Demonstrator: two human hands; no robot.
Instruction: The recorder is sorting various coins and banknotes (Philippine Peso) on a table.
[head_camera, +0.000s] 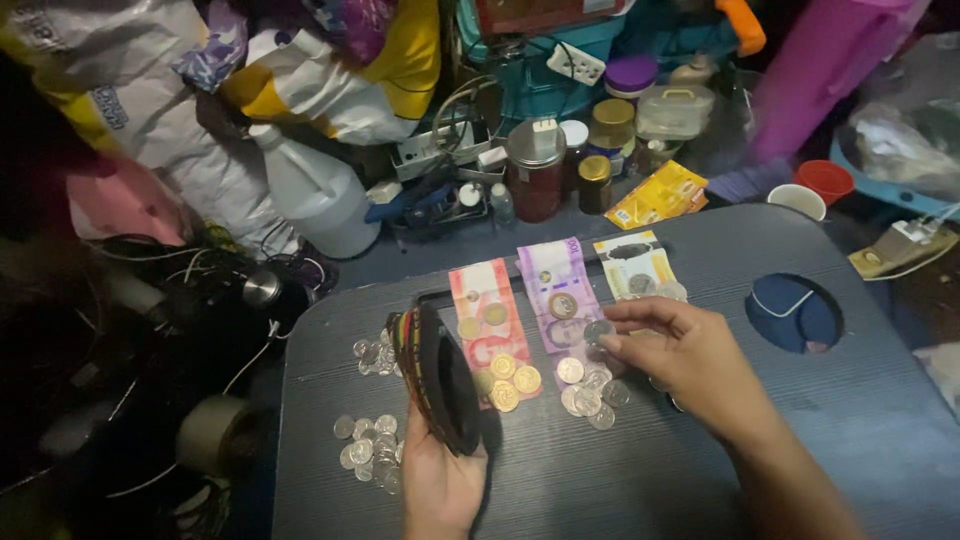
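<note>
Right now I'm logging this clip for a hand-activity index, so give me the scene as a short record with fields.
surface: dark lap table with a round cutout
left hand: holds a dark coin pouch with a striped edge, open and upright
right hand: fingertips pinch a silver coin
banknotes: red banknote, purple banknote and yellow banknote lie side by side, coins on each
loose coins: gold coins; silver pile; silver heaps left of the pouch
</note>
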